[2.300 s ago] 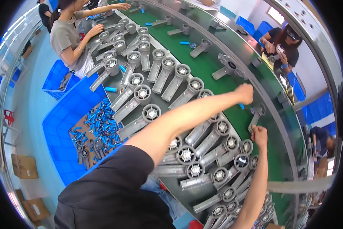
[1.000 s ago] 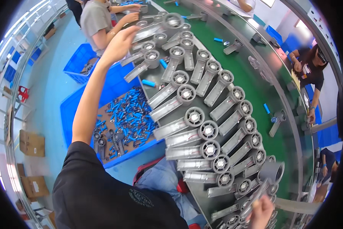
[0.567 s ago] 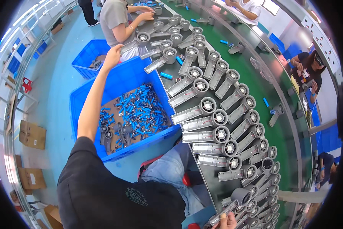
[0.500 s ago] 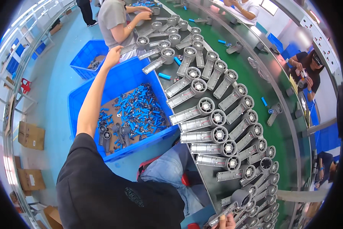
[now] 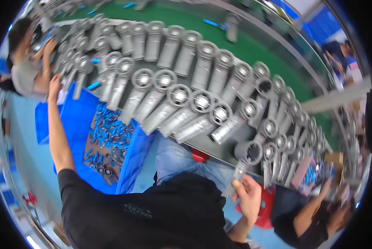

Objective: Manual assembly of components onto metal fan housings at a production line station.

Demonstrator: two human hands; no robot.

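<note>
My right hand [image 5: 249, 198] is closed on the lower end of a handle belonging to a grey handheld-fan housing [image 5: 240, 169]; its round head points away from me, over the table edge. At the far left my left arm is stretched out. My left hand [image 5: 54, 86] seems pinched on the handle end of another grey housing beside the blue bin, though blur hides the exact grip. Many similar fan housings [image 5: 179, 96] lie in overlapping rows on the dark table [image 5: 205, 142], their round grilles facing up.
Below my left arm stands a blue bin [image 5: 134, 159] holding blue cylindrical cells with wires and a few housings. Behind the rows runs a green conveyor [image 5: 169, 20]. One co-worker [image 5: 28, 76] is at far left, another [image 5: 308, 216] at lower right by a pink tray [image 5: 302, 174]. A red stool [image 5: 265, 209] is nearby.
The view has swung to the right, so the table rows now run across the picture. My right hand with its housing shows more fully. My left arm remains outstretched.
</note>
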